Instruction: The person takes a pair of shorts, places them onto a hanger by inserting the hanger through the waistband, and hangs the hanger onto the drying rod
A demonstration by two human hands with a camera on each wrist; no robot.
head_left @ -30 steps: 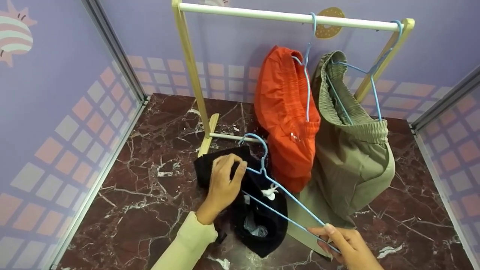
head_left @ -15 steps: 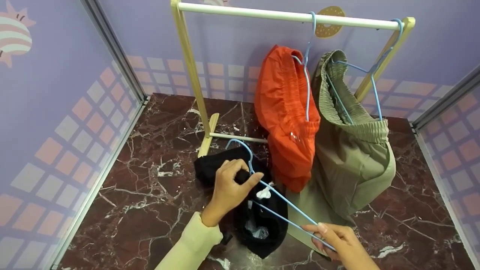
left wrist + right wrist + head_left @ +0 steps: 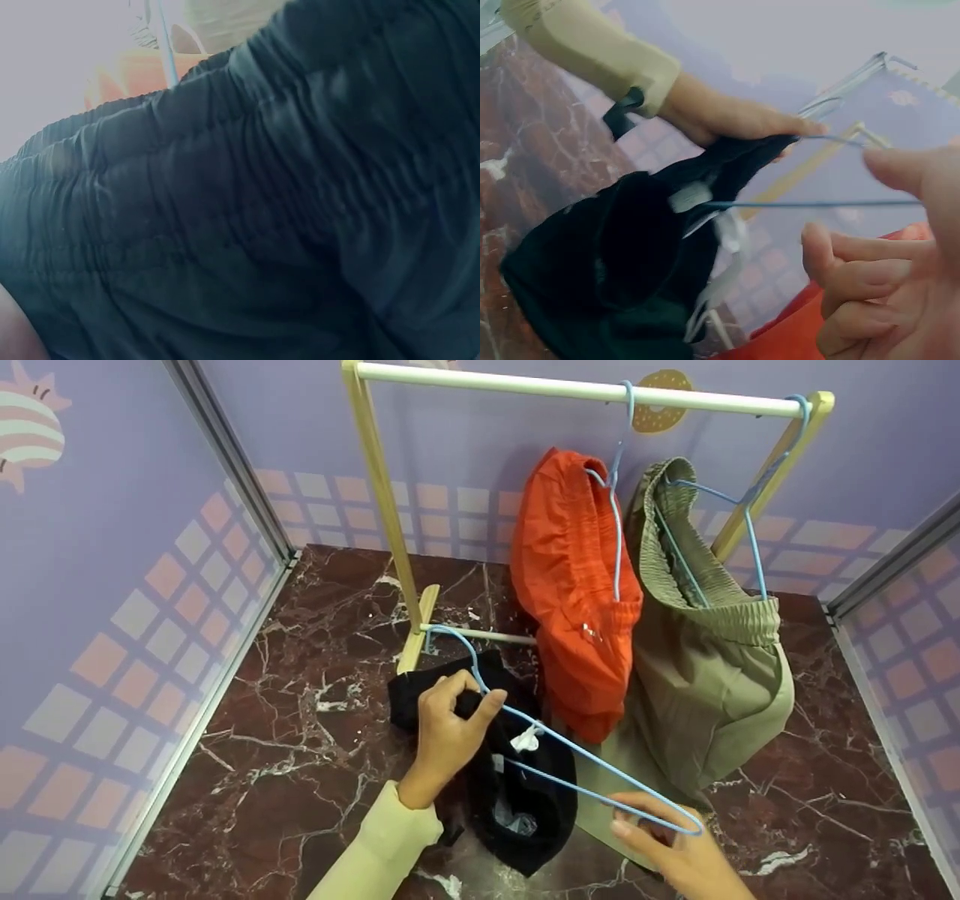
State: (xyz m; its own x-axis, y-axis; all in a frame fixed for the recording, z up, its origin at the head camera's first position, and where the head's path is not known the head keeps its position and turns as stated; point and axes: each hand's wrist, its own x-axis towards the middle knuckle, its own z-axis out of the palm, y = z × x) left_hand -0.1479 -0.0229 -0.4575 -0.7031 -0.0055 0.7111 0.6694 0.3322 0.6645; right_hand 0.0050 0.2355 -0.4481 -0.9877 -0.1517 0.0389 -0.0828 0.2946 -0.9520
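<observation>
Black elastic-waist pants (image 3: 517, 847) bunch up in front of the rack, with a white drawstring (image 3: 527, 739) at the waist. My left hand (image 3: 448, 731) pinches their waistband between thumb and fingers, beside the neck of a light blue hanger (image 3: 600, 760). One end of that hanger runs into the waist opening; its hook points toward the rack's lower left. Around the hanger's other end, my right hand (image 3: 679, 855) has thumb and fingers spread apart. The gathered black waistband (image 3: 187, 165) fills most of the left wrist view.
A wooden rack with a white top bar (image 3: 495, 382) stands against the patterned wall. Orange pants (image 3: 574, 585) and khaki pants (image 3: 720, 682) hang from it on blue hangers, just beyond the hands. The floor (image 3: 262, 780) is dark red marble.
The hanger has shifted left, its hook swinging toward the rack's left foot. My right hand has loosened its grip on the hanger's end. The left hand keeps hold of the waistband.
</observation>
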